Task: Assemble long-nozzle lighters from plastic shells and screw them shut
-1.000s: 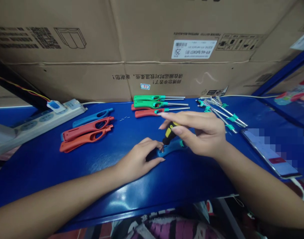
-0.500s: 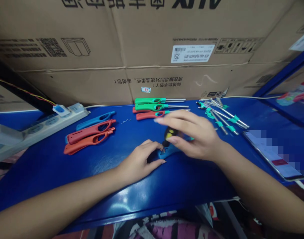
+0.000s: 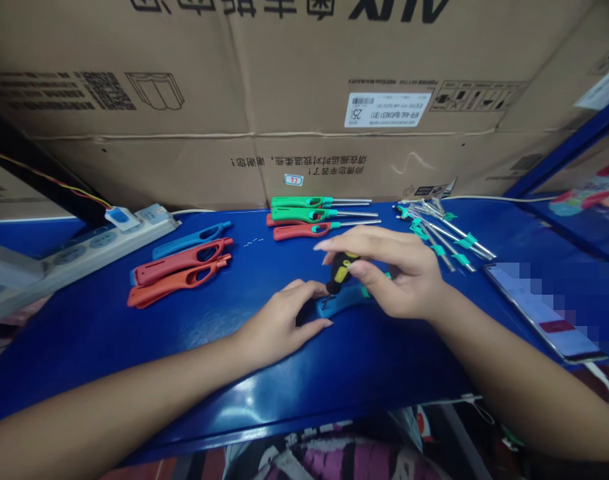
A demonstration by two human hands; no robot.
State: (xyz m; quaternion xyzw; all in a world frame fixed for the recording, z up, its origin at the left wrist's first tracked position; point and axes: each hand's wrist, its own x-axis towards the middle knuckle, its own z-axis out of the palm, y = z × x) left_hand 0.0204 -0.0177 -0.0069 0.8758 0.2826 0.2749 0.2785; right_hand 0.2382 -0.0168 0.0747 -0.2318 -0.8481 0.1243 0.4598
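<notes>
My right hand (image 3: pixel 397 270) grips a short black and yellow screwdriver (image 3: pixel 340 272), tilted, its shaft pointing down. Below its tip lies a blue lighter handle (image 3: pixel 344 301) with a bit of green showing at its right end, partly covered by my right hand. My left hand (image 3: pixel 289 320) holds the near left end of that handle against the table, thumb and fingers on either side. Behind my hands, several green and red lighters (image 3: pixel 299 213) with metal tubes lie side by side.
Blue, red and orange handle shells (image 3: pixel 184 263) lie at the left beside a white power strip (image 3: pixel 84 253). Metal tubes with green pieces (image 3: pixel 449 233) are heaped at the back right. A phone (image 3: pixel 544 310) rests at the right. A large cardboard box (image 3: pixel 294 100) stands behind.
My right hand has shifted slightly and turned with the screwdriver, showing more of the blue handle and its green part. My left hand stays in place.
</notes>
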